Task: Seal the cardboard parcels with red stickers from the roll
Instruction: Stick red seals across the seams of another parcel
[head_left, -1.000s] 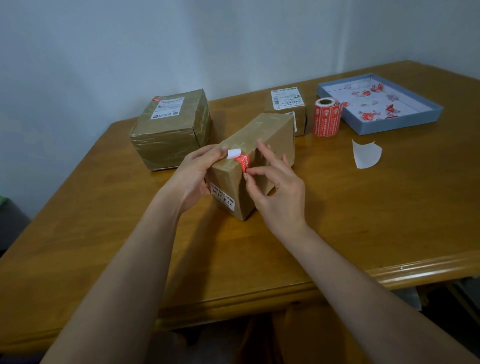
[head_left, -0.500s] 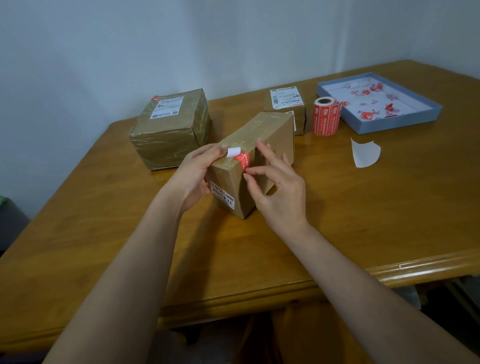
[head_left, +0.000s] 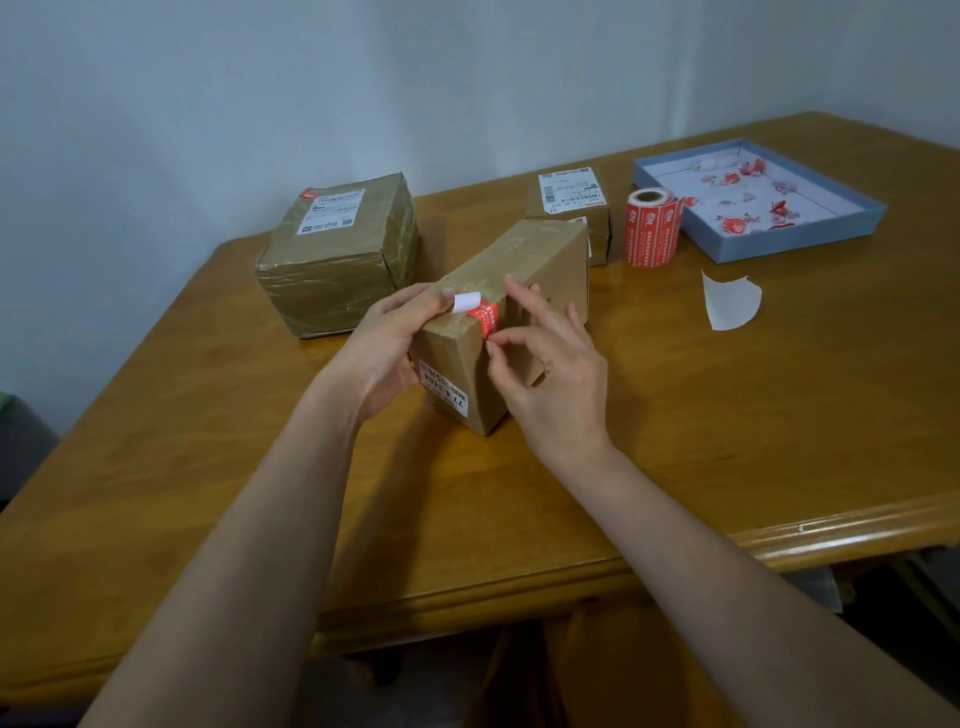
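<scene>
While the left hand still pinches the white backing, the right hand now pinches the sticker lower.

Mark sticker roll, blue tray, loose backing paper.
sticker roll (head_left: 652, 228), head view, red outer wrap.
blue tray (head_left: 795, 240), head view, near wall.
loose backing paper (head_left: 730, 304), head view, centre of sheet.

Red sticker w/ white text, brown parcel, blue tray
</scene>
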